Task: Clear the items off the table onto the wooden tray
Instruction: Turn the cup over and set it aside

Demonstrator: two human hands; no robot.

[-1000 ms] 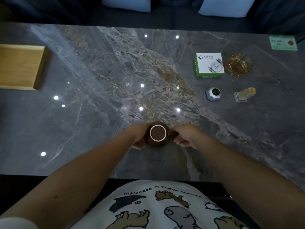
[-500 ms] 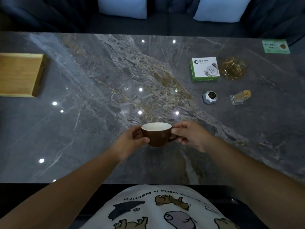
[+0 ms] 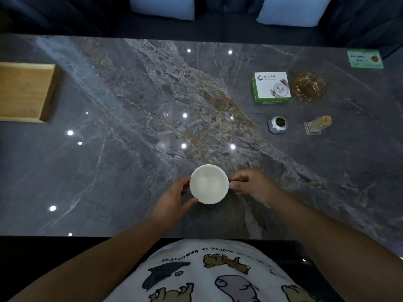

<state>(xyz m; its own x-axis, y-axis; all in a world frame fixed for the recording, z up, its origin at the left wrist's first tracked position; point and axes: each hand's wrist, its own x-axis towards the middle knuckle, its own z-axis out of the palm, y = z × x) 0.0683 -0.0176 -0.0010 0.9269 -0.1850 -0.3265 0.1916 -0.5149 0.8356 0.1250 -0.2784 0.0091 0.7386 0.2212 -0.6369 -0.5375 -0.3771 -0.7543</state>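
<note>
Cup (image 3: 209, 184): white inside, mouth up, over the near middle of the marble table (image 3: 109, 160); whether it touches the surface is unclear. Left hand (image 3: 174, 201) cups its side; right hand (image 3: 250, 186) pinches its handle. Wooden tray (image 3: 24, 92): far left, well apart.

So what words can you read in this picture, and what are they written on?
"world is beautiful": upside down and mirrored on the person's animal-print T-shirt.
White and green box: a logo and printed characters, too small and blurred to read.
Green card at the far right table edge: printed text, too blurred to read.
Small silver device: a mark on its dark top, unreadable.
Cup, wooden tray, amber glass dish, toothpick holder: no text visible.
</note>
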